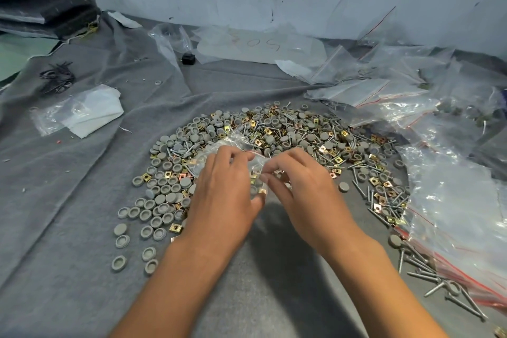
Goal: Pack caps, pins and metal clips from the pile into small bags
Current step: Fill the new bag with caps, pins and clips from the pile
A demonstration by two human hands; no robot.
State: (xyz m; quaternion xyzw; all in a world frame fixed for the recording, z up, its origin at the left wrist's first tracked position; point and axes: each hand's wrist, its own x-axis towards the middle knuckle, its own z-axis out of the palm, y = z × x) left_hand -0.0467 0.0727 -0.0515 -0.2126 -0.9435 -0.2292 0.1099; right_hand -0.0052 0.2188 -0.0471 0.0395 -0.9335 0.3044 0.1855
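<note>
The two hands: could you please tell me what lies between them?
In the head view, a small clear bag lies between the left hand and the right hand; both pinch it.

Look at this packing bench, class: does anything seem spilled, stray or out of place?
Mostly orderly work: both hands hold a small bag over the pile. A few long pins lie scattered near right, apart from the pile, beside a red-striped bag.

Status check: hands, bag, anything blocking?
Left hand and right hand both pinching small bag. Bag held over pile. Nothing blocking.
</note>
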